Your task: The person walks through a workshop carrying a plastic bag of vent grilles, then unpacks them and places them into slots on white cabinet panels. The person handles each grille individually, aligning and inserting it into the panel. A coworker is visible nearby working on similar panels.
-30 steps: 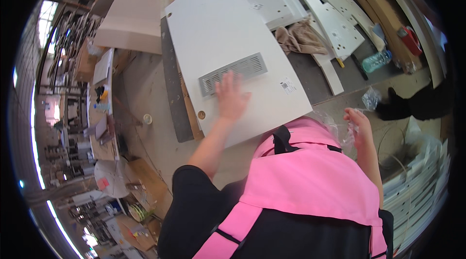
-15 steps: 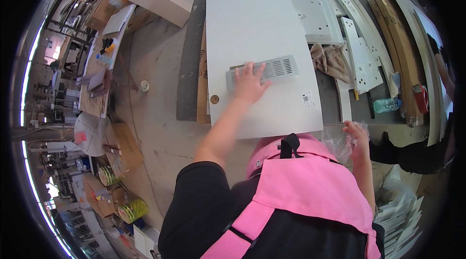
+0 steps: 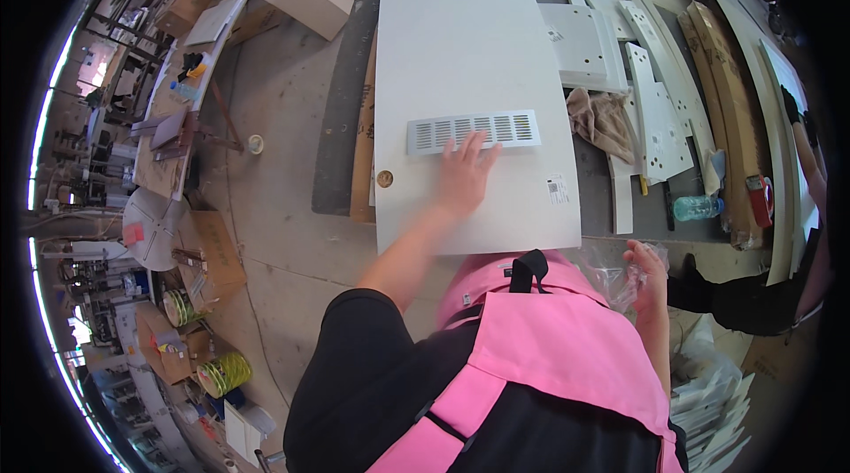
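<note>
Right of one white panel [image 3: 460, 39] bearing one grille [image 3: 425, 133], partly under the spread fingers of the left hand [image 3: 464, 179], the right hand [image 3: 651, 276] clamps its fingers on plastic film [image 3: 622, 287], one bottle [image 3: 698, 208] lies on the bench [image 3: 651, 198]; left is workshop floor [image 3: 283, 207].

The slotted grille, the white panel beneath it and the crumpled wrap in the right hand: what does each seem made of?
Slotted grille: probably metal, satin silvery; thin, with crisp slots.
White panel: likely coated board, smooth and matt; brownish round holes hint at a wood-based core, though painted metal is possible.
Crumpled wrap: apparently thin clear plastic film, glossy; see-through, creased and glinting.
</note>
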`<action>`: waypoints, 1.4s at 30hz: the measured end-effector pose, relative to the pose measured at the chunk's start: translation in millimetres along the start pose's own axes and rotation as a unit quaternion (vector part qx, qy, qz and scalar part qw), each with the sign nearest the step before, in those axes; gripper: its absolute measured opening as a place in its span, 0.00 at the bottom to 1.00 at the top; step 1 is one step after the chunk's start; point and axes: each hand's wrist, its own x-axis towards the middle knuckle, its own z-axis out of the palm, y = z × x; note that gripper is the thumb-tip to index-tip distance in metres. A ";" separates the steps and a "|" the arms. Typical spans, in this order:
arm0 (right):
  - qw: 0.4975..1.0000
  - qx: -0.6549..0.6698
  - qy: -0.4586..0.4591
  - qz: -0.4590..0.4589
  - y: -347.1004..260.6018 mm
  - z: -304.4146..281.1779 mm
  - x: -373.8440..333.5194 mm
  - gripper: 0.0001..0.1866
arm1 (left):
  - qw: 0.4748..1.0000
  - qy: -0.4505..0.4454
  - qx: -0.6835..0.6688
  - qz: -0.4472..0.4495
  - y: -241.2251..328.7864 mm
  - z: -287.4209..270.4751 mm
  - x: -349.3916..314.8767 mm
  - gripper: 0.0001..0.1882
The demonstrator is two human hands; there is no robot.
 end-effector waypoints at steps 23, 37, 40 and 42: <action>0.998 0.032 -0.058 0.003 -6.3 14.4 -0.3 0.13 | 0.737 -0.077 -0.385 -0.550 -119.9 -59.7 6.3 0.12; 0.998 0.046 -0.028 -0.016 10.6 -16.2 -4.9 0.14 | 0.698 -0.232 -0.349 -0.581 -142.0 -57.2 26.0 0.02; 0.998 0.045 -0.032 -0.015 7.5 -11.7 -5.4 0.14 | 0.703 -0.230 -0.341 -0.579 -141.9 -56.1 25.8 0.02; 0.999 0.043 -0.019 -0.018 5.0 -6.8 -5.7 0.14 | 0.705 -0.215 -0.343 -0.583 -142.2 -53.6 23.9 0.02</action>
